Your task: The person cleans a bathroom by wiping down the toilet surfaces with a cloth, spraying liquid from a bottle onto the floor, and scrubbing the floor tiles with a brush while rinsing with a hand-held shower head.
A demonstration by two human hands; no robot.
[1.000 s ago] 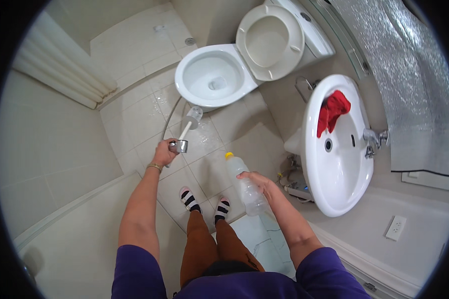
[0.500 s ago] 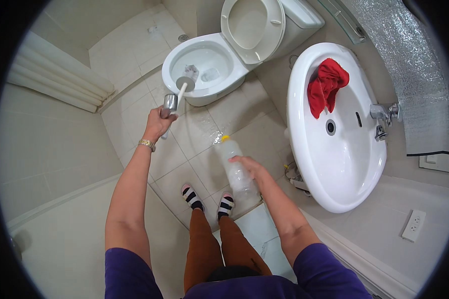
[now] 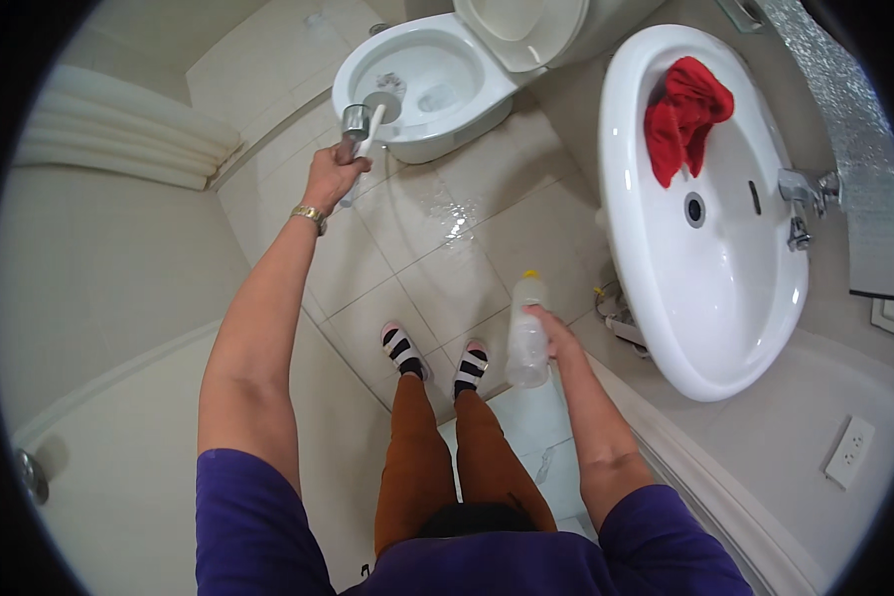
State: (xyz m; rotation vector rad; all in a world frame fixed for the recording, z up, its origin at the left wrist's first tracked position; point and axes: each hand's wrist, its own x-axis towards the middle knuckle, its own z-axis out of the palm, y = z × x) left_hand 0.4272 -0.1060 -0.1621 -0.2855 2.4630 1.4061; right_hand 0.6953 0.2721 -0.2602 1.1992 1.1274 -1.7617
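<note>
White slim-handled brush (image 3: 375, 127), shiny metal cylinder (image 3: 356, 122), translucent plastic bottle (image 3: 526, 338)

Tiled flr (image 3: 363, 318) w/ wet patch (image 3: 454, 221), toilet (image 3: 457, 129), sandals (image 3: 403, 350)

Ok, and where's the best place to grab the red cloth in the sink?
Probably pinch the red cloth by its bunched middle, coming from above: it lies crumpled in the white sink, its folds give something to gather, and nothing covers its top.

Left hand (image 3: 334, 179) farther forward; white brush (image 3: 375, 123) head shifted from above floor to toilet bowl (image 3: 457, 60). Bottle (image 3: 524, 343) slants less.
</note>
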